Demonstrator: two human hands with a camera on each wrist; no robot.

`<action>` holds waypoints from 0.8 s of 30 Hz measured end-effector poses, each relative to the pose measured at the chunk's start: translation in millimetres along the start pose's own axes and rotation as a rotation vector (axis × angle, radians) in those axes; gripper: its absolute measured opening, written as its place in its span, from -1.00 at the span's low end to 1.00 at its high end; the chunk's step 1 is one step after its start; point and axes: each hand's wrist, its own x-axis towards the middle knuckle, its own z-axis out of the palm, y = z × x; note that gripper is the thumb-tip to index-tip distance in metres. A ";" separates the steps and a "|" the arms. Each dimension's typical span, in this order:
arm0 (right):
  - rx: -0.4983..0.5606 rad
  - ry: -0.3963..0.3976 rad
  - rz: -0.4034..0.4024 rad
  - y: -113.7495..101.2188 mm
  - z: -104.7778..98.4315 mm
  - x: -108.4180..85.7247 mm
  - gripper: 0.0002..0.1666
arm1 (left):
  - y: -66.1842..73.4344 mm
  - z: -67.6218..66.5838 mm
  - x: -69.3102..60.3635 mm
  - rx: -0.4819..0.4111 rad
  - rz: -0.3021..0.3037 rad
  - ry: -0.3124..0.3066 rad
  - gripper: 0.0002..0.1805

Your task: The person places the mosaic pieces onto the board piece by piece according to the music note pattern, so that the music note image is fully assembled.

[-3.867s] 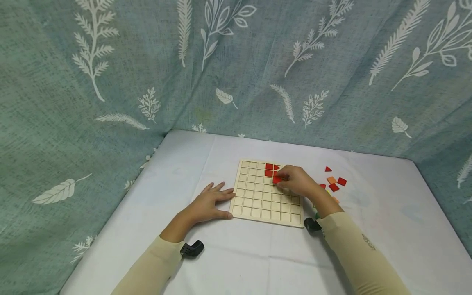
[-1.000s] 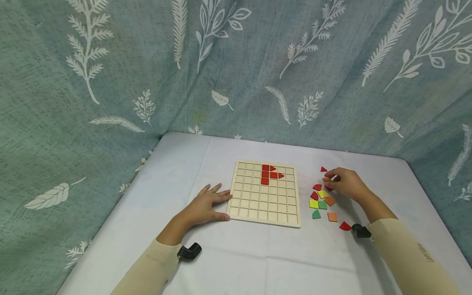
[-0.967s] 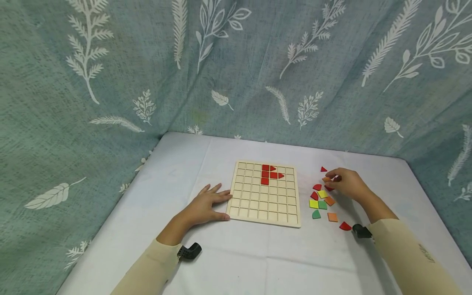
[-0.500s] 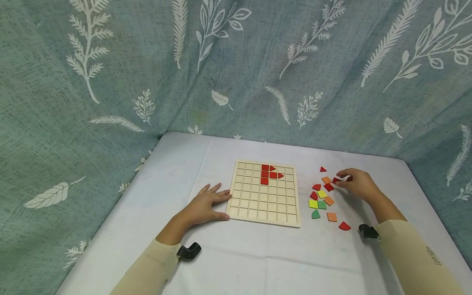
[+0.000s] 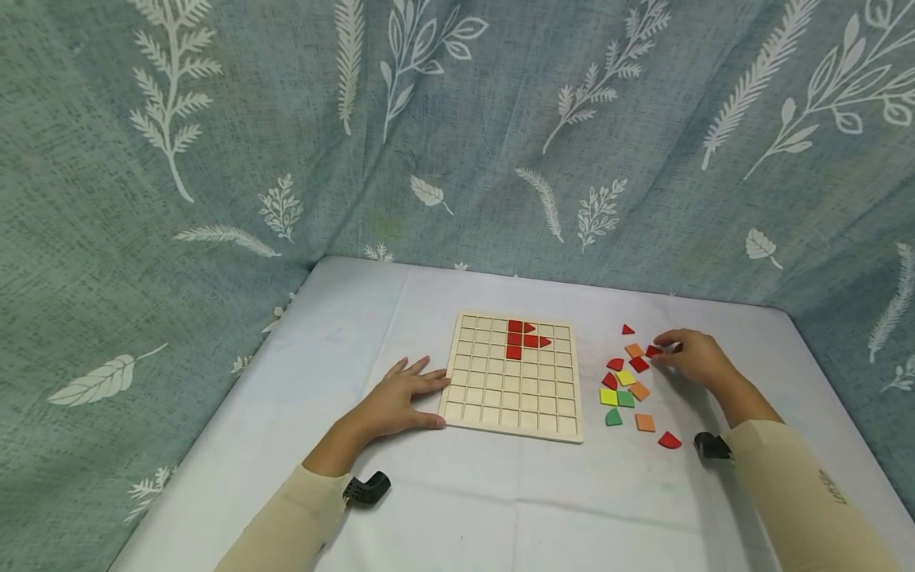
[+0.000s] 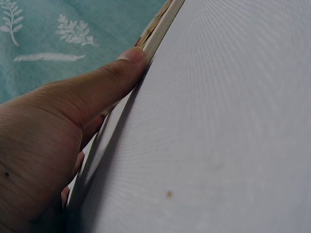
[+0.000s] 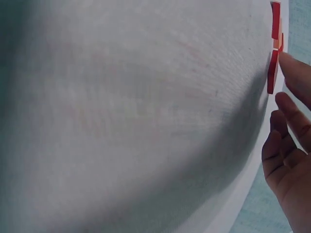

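Note:
A square wooden grid board (image 5: 511, 397) lies on the white table with red square tiles (image 5: 515, 340) and red triangle tiles (image 5: 546, 342) set in its upper cells. Along the board's left edge rests my left hand (image 5: 396, 401), fingers spread; the left wrist view has its thumb (image 6: 132, 54) against the edge. My right hand (image 5: 696, 359) is low at the right-hand cluster of loose tiles. Its thumb and finger are on either side of a red tile (image 7: 273, 73), a gap showing between them, and no firm pinch is visible. The hand partly hides this tile in the head view.
Loose tiles spread right of the board: a red triangle (image 5: 627, 329), a red square (image 5: 639, 364), orange squares (image 5: 645, 423), yellow squares (image 5: 608, 396), a green square (image 5: 625, 399), a green quarter-round (image 5: 613, 417) and red quarter-rounds (image 5: 669, 440). A leaf-patterned curtain (image 5: 457, 143) borders the table.
My right hand has left the board, where it held a red square, and moved right to the loose tiles. A red square now sits third down in the board's red column. My left hand stays put.

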 end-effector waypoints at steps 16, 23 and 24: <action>-0.027 -0.013 0.004 3.9 4.6 4.1 -0.57 | 0.8 0.1 -0.6 0.009 0.021 0.007 -0.07; -0.048 0.005 0.004 0.7 4.3 2.7 -0.52 | -0.8 0.8 0.0 0.007 0.018 0.007 -0.07; -0.047 0.001 0.012 -0.3 4.3 2.5 -0.50 | -1.0 0.9 0.0 0.007 0.016 0.007 -0.07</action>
